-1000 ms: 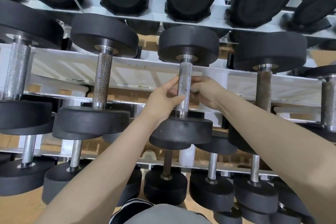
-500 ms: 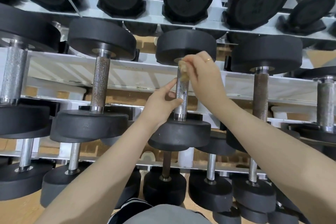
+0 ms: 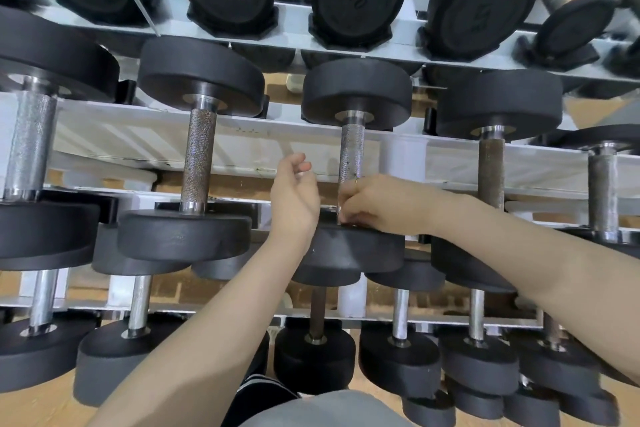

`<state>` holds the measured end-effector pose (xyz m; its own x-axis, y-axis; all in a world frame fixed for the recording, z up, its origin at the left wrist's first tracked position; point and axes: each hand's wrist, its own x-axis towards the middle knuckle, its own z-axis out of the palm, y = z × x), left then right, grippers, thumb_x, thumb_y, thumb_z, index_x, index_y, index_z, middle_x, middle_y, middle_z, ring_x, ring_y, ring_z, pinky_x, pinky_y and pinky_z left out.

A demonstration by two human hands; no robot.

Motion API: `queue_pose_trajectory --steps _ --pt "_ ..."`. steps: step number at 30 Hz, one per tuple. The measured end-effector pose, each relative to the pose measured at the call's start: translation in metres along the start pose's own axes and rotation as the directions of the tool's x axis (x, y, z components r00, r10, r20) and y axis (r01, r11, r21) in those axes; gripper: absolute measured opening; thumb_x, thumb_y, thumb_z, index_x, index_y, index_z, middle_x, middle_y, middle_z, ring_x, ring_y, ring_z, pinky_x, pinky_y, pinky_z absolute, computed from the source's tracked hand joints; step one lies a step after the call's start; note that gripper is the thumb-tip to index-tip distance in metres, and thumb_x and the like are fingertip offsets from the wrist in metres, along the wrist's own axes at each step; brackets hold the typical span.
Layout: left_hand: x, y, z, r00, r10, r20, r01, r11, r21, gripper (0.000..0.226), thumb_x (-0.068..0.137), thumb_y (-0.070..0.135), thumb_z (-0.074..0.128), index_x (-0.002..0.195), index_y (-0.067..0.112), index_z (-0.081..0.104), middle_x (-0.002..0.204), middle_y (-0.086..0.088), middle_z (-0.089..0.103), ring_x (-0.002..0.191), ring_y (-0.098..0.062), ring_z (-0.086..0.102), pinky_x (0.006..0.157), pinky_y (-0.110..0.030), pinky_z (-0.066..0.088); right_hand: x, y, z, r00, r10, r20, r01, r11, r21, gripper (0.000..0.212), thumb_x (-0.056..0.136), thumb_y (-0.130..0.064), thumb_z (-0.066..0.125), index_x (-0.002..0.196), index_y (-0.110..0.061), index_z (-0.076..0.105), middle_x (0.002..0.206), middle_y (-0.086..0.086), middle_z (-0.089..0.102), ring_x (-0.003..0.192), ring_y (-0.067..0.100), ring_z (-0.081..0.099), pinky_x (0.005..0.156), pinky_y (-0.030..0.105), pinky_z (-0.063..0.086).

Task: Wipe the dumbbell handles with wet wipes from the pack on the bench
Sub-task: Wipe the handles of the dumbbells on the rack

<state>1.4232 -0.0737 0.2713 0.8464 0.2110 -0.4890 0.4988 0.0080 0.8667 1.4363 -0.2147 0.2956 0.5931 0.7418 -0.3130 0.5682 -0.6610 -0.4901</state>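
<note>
A black dumbbell with a knurled steel handle (image 3: 352, 149) lies on the middle shelf of the rack, in the centre of the view. My right hand (image 3: 374, 204) is wrapped round the near end of that handle, just above the near weight head (image 3: 349, 246); the wipe is hidden inside the fist. My left hand (image 3: 294, 194) hovers just left of the handle, off it, fingers loosely curled and holding nothing. The pack of wipes and the bench are out of view.
The white rack (image 3: 242, 146) holds rows of black dumbbells on three shelves. Neighbouring handles stand to the left (image 3: 199, 159) and right (image 3: 491, 170), the right one rust-brown. Smaller dumbbells (image 3: 313, 354) sit on the lowest shelf above a wooden floor.
My right hand slid from the far end of the handle down to its near end. My left hand let go of the handle and pulled away to the left.
</note>
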Motion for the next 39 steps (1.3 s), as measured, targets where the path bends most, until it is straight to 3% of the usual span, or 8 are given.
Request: queue_pose_trajectory --steps 6,10,12,16,21,25,34,39 --pt "0.000 0.002 -0.002 0.996 -0.006 0.089 -0.003 0.995 0.101 0.029 0.094 0.012 0.038 0.117 0.013 0.056 0.116 -0.006 0.059 0.114 -0.028 0.054 0.103 -0.040 0.041 0.004 0.016 -0.021 0.692 0.377 -0.616 -0.213 0.922 0.324 0.016 0.084 0.001 0.060 0.096 -0.001 0.071 0.092 0.013 0.063 0.082 0.000 0.056 0.079 0.008 0.043" --pt "-0.005 0.003 -0.006 0.958 0.028 0.284 -0.078 0.983 0.164 0.036 0.097 0.011 0.039 0.130 0.018 0.050 0.120 -0.001 0.054 0.113 -0.018 0.052 0.089 -0.012 0.042 0.023 0.023 -0.003 0.422 0.736 -0.530 -0.479 0.677 0.558 0.023 0.088 0.003 0.049 0.100 -0.003 0.067 0.095 0.008 0.064 0.088 0.017 0.056 0.081 0.021 0.043" --pt "-0.007 0.007 -0.007 0.941 0.080 0.330 -0.152 0.968 0.201 0.036 0.097 0.013 0.042 0.130 0.022 0.051 0.117 0.005 0.054 0.106 -0.009 0.052 0.076 0.002 0.038 0.032 0.031 0.009 0.285 0.917 -0.279 -0.324 0.367 0.872 0.025 0.086 0.009 0.045 0.098 -0.002 0.064 0.085 0.009 0.065 0.079 0.019 0.059 0.077 0.028 0.052" --pt "-0.003 0.009 -0.006 0.929 0.148 0.340 -0.244 0.934 0.261 0.034 0.097 0.017 0.046 0.128 0.028 0.056 0.119 -0.001 0.060 0.091 -0.004 0.055 0.085 -0.011 0.039 0.044 0.047 0.006 0.557 0.816 0.153 0.081 -0.236 0.968 0.032 0.090 0.015 0.034 0.090 -0.004 0.060 0.062 0.002 0.069 0.059 0.012 0.063 0.056 0.018 0.054" --pt "-0.002 0.006 -0.007 0.956 0.171 0.239 -0.238 0.927 0.289 0.032 0.096 0.011 0.043 0.121 0.020 0.061 0.123 -0.003 0.055 0.112 -0.014 0.051 0.096 -0.015 0.038 0.018 0.043 0.022 0.797 0.540 0.270 -0.212 -0.170 0.963 0.028 0.090 0.014 0.038 0.094 -0.004 0.060 0.079 0.002 0.069 0.072 0.008 0.066 0.072 0.018 0.055" --pt "-0.002 0.006 -0.009 0.925 0.246 0.290 -0.336 0.885 0.322 0.030 0.096 0.010 0.043 0.118 0.014 0.063 0.115 0.002 0.054 0.101 -0.005 0.047 0.079 0.003 0.033 -0.008 0.036 0.016 0.787 0.518 0.335 -0.421 0.054 0.906 0.023 0.086 0.013 0.049 0.087 -0.004 0.064 0.082 0.004 0.067 0.075 0.011 0.065 0.070 0.017 0.055" --pt "-0.025 0.024 0.019 0.734 0.517 0.440 -0.679 0.561 0.473 0.031 0.092 0.005 0.047 0.121 0.006 0.058 0.116 -0.011 0.057 0.106 -0.020 0.052 0.089 -0.014 0.032 -0.071 0.017 -0.002 0.812 0.574 0.099 -0.103 -0.026 0.994 0.018 0.092 -0.003 0.049 0.089 -0.012 0.064 0.081 -0.001 0.064 0.074 0.009 0.059 0.067 0.019 0.052" --pt "-0.083 0.029 0.083 0.744 0.484 0.461 -0.651 0.681 0.335 0.021 0.095 0.021 0.050 0.111 0.014 0.062 0.102 0.004 0.061 0.085 -0.006 0.057 0.076 -0.010 0.043 -0.128 0.028 -0.008 0.821 0.570 0.019 0.051 -0.106 0.993 0.014 0.093 -0.018 0.053 0.098 -0.012 0.064 0.094 0.005 0.063 0.086 0.015 0.057 0.081 0.026 0.049"
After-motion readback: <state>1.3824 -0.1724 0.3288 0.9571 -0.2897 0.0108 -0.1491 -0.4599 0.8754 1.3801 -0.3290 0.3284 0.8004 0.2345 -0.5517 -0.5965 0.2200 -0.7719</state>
